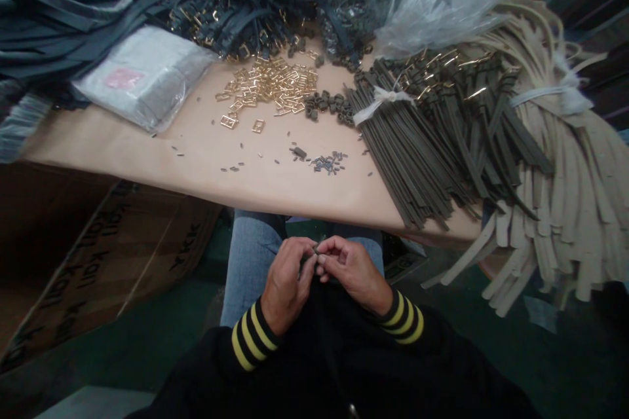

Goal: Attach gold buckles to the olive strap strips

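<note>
Above my lap, my left hand (289,281) and my right hand (354,270) meet fingertip to fingertip. Both are closed in a pinch on a small dark piece (316,251), mostly covered by the fingers, so its exact kind is unclear. On the table edge beyond them lies a little heap of small grey metal pins (330,163), with a short dark strip (298,152) beside it. Farther back are a pile of small dark strap loops (328,103) and a spread of gold buckles (275,84).
A tied bundle of olive straps (403,144) lies to the right, beside buckled straps (472,124) and beige straps (580,190) hanging over the edge. A plastic-wrapped packet (145,75) sits left. Below the table stands a cardboard box (122,255).
</note>
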`<state>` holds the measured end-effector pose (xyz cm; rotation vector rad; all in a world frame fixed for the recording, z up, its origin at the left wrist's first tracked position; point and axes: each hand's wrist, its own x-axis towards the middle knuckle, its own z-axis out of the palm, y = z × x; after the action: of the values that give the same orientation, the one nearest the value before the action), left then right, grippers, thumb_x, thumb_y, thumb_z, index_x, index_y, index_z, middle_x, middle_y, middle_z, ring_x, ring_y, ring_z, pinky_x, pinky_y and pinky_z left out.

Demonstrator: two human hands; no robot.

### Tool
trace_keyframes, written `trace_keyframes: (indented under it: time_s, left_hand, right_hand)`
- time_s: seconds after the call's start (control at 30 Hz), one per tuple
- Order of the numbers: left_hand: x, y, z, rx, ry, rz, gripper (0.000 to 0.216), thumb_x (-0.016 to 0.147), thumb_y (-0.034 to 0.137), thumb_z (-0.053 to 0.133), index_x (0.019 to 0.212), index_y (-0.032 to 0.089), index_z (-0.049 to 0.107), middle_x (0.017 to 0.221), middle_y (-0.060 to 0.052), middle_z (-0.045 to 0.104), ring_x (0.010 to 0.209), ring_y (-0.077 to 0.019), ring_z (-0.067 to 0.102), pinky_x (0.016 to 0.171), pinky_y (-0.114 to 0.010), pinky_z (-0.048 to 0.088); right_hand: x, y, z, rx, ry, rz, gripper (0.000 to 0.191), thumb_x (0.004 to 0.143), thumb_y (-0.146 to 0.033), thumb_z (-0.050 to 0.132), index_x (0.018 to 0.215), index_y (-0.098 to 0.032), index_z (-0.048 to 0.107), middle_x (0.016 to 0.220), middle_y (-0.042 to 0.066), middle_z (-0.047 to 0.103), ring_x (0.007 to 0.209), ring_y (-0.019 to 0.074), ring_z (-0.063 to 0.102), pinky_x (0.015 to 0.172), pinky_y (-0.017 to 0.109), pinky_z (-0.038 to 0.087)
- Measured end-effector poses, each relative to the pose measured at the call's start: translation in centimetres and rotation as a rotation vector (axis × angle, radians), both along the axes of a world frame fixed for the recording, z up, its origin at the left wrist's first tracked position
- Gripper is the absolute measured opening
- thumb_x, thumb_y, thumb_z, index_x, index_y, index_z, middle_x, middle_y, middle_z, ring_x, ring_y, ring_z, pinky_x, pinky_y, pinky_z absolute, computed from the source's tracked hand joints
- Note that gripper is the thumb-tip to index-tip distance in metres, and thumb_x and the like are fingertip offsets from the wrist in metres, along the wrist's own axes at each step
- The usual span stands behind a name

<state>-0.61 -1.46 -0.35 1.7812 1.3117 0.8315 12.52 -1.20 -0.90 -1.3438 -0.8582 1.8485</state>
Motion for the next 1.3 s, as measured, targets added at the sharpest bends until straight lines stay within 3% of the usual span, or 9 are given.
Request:
trace_keyframes:
  time_s: [0.23,0.4,0.5,0.6,0.8,0.93,1.07,1.2,1.3]
  left_hand:
    - [-1.4,0.6,0.4,-0.221,-0.259,0.087,0.006,0.075,0.018,0.047,0.069,0.018,0.045,0.083,-0.005,0.049,0.081,-0.0161,0.050,0.072,-0.028,0.042]
    - [-2.4,1.4,-0.8,-0.283,-0.107,0.244,0.019,0.072,0.017,0.046,0.089,0.017,0.055,0.102,-0.008,0.050,0.101,-0.0199,0.045,0.085,-0.034,0.039]
    - [-1.8,1.7,-0.8,-0.470,-0.215,0.203,0.024,0.076,0.025,0.045,0.096,0.015,0.054,0.089,-0.006,0.057,0.084,-0.0171,0.054,0.077,-0.033,0.042]
    - [-0.9,1.8,-0.4,-0.630,-0.434,0.216,0.022,0.075,0.032,0.049,0.085,0.013,0.055,0.063,0.000,0.056,0.057,-0.0111,0.052,0.058,-0.025,0.043]
    - [-0.8,1.9,-0.4,-0.697,-0.647,0.357,0.021,0.068,0.032,0.057,0.062,0.013,0.049,0.048,0.005,0.049,0.042,-0.0056,0.044,0.045,-0.019,0.038]
    - [-1.6,2.2,-0.6,-0.699,-0.689,0.427,0.022,0.067,0.032,0.057,0.058,0.014,0.048,0.047,0.005,0.050,0.041,-0.0055,0.045,0.044,-0.018,0.039]
    - [-1.4,2.0,-0.6,-0.722,-0.666,0.418,0.018,0.065,0.028,0.057,0.060,0.014,0.049,0.047,0.005,0.052,0.041,-0.0057,0.047,0.044,-0.018,0.039]
    - [-0.4,1.5,-0.7,-0.753,-0.652,0.368,0.013,0.066,0.024,0.055,0.062,0.013,0.050,0.046,0.005,0.053,0.040,-0.0056,0.047,0.044,-0.018,0.037]
    - [0.1,1.2,-0.5,-0.777,-0.684,0.341,0.010,0.065,0.021,0.054,0.063,0.013,0.050,0.045,0.005,0.052,0.040,-0.0055,0.046,0.044,-0.017,0.036]
  right_hand:
    - [0.9,0.4,-0.4,-0.027,0.011,-0.125,0.018,0.064,-0.025,0.063,0.073,-0.014,0.051,0.050,-0.005,0.053,0.041,0.0052,0.045,0.035,0.015,0.037]
    - [0.9,0.4,0.0,-0.088,0.121,-0.074,0.022,0.062,-0.026,0.066,0.074,-0.013,0.053,0.064,0.000,0.060,0.047,0.0058,0.051,0.039,0.016,0.041]
    - [0.7,0.3,0.2,-0.090,0.118,-0.046,0.023,0.062,-0.028,0.066,0.074,-0.012,0.053,0.067,0.001,0.061,0.049,0.0056,0.052,0.041,0.015,0.042]
    - [0.4,0.3,0.0,-0.077,0.110,0.003,0.024,0.063,-0.030,0.066,0.074,-0.013,0.053,0.065,0.000,0.060,0.048,0.0057,0.052,0.041,0.016,0.042]
    - [2.1,0.7,1.1,-0.030,-0.092,0.239,0.026,0.071,-0.036,0.057,0.082,-0.014,0.050,0.062,0.000,0.060,0.039,0.0048,0.046,0.038,0.017,0.037]
    - [6.4,0.6,3.6,0.135,-0.455,0.437,0.024,0.077,-0.034,0.050,0.089,-0.015,0.057,0.063,0.002,0.061,0.043,0.0087,0.049,0.040,0.021,0.038]
    - [8.6,0.0,4.2,0.382,-0.795,0.515,0.022,0.074,-0.029,0.055,0.093,-0.021,0.062,0.085,0.006,0.065,0.077,0.0208,0.059,0.070,0.034,0.045]
    - [5.3,-0.8,2.1,0.511,-0.854,0.519,0.042,0.072,-0.019,0.056,0.113,-0.021,0.049,0.089,0.007,0.063,0.078,0.0207,0.059,0.071,0.036,0.046]
    - [2.1,-0.9,0.6,0.684,-0.859,0.452,0.028,0.078,-0.014,0.045,0.105,-0.015,0.053,0.089,0.012,0.060,0.081,0.0217,0.056,0.070,0.035,0.046]
